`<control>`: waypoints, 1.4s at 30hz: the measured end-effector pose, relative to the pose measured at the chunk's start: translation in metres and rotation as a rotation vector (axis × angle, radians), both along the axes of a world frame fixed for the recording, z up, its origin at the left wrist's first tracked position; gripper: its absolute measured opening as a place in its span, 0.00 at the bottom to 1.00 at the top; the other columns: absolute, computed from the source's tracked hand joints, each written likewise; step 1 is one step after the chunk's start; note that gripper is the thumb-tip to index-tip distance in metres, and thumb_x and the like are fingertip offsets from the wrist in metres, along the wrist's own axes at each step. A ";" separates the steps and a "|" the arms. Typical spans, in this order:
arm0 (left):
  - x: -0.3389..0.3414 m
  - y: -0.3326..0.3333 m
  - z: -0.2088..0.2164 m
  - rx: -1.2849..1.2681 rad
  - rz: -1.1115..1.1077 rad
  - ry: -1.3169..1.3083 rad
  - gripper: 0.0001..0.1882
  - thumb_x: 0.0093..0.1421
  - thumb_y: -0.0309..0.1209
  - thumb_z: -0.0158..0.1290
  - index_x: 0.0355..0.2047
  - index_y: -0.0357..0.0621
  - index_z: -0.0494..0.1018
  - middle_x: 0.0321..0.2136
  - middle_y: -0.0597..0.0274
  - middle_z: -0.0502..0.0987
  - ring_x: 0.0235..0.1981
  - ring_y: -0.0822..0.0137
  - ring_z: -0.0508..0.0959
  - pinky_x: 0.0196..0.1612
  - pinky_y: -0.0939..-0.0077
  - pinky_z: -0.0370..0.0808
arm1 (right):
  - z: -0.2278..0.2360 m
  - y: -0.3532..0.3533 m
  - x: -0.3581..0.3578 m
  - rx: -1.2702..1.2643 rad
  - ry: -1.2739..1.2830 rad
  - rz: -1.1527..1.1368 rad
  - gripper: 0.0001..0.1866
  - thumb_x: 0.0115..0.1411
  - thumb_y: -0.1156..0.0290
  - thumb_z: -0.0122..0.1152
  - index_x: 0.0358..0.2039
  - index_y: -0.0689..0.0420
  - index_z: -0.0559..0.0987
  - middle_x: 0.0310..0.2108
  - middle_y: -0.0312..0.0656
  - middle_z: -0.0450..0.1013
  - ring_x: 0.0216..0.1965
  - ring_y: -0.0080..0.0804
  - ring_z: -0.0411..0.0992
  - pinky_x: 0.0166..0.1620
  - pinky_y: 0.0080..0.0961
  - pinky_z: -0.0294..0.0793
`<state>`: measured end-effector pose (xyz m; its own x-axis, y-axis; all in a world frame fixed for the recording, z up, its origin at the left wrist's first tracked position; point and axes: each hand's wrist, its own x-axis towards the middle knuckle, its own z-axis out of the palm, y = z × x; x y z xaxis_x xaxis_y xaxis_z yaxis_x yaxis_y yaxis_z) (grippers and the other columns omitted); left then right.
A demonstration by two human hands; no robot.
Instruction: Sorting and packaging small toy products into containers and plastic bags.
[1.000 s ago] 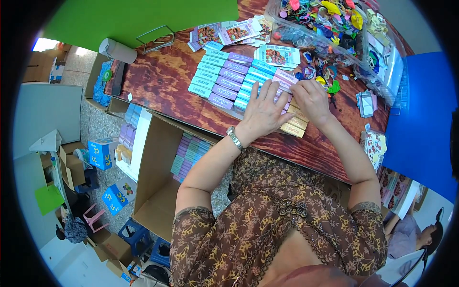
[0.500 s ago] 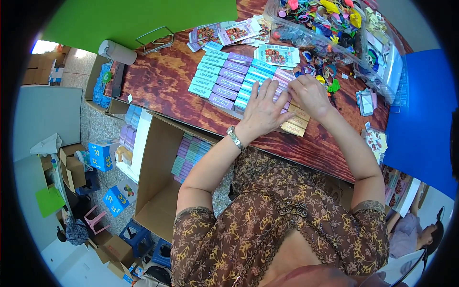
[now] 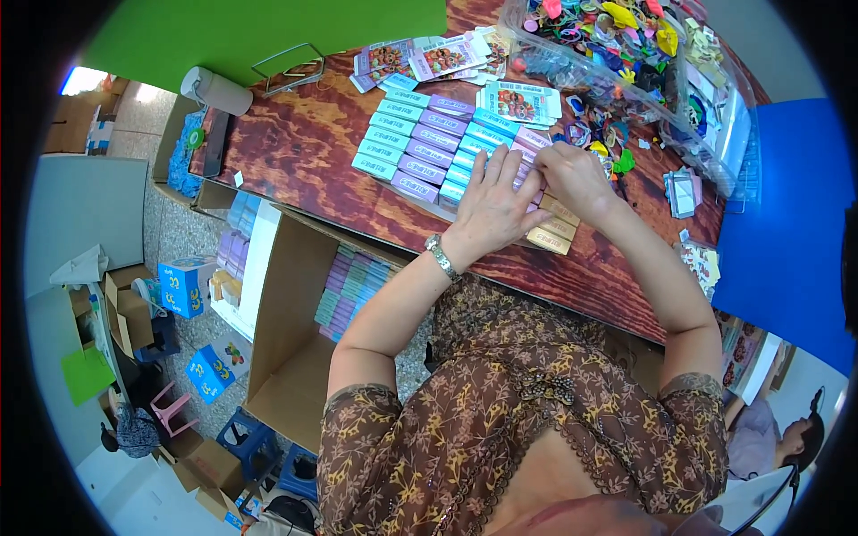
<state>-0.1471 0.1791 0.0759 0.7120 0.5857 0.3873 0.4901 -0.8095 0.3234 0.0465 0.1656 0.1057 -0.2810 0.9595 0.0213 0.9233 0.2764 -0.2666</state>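
Note:
Small cartons stand in close rows on the table, their narrow sides up: green cartons (image 3: 386,141), purple cartons (image 3: 427,154), blue cartons (image 3: 487,136), pink cartons (image 3: 534,138) and tan cartons (image 3: 549,239). Across the blue and pink ones lies my left hand (image 3: 496,204), fingers stretched out and pressing on their tops. My right hand (image 3: 578,185) is beside it, over the far end of the tan row. Its fingertips are pinched together at the pink cartons' edge; whatever they hold is hidden.
Behind the rows lie flat printed cartons (image 3: 518,103) in a pile. A clear tub (image 3: 581,76) of colourful small pieces fills the far right, with loose pieces spilled beside it. At far left are a white cylinder (image 3: 217,91) and a wire stand (image 3: 288,70). A large cardboard box (image 3: 288,313) stands below the table edge.
The view has shifted very slightly. My right fingers have curled in a little more, while my left hand stays on the cartons.

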 end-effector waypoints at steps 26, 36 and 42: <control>-0.002 0.003 -0.002 -0.011 -0.047 -0.137 0.24 0.58 0.45 0.58 0.46 0.39 0.73 0.51 0.44 0.69 0.59 0.41 0.64 0.62 0.39 0.58 | -0.012 0.089 -0.030 0.275 0.417 0.171 0.14 0.57 0.72 0.63 0.45 0.54 0.80 0.43 0.45 0.76 0.46 0.47 0.74 0.50 0.40 0.74; -0.050 0.063 0.008 0.148 0.286 -0.077 0.21 0.58 0.37 0.58 0.48 0.37 0.71 0.54 0.44 0.69 0.60 0.42 0.66 0.61 0.37 0.61 | -0.018 0.113 -0.041 0.312 0.269 0.298 0.13 0.54 0.76 0.64 0.42 0.54 0.80 0.36 0.44 0.76 0.40 0.46 0.75 0.43 0.38 0.76; -0.059 0.090 -0.006 0.033 0.261 -0.033 0.21 0.62 0.36 0.55 0.51 0.35 0.70 0.59 0.41 0.68 0.61 0.44 0.67 0.63 0.38 0.60 | -0.025 0.118 -0.035 0.380 0.168 0.405 0.14 0.54 0.77 0.60 0.42 0.55 0.82 0.34 0.42 0.76 0.38 0.41 0.77 0.42 0.34 0.78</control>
<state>-0.2062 0.2687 0.0701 0.5254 0.7343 0.4298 0.6732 -0.6677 0.3177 0.0111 0.2836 0.0803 -0.5872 0.6923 0.4195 0.6773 0.7040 -0.2137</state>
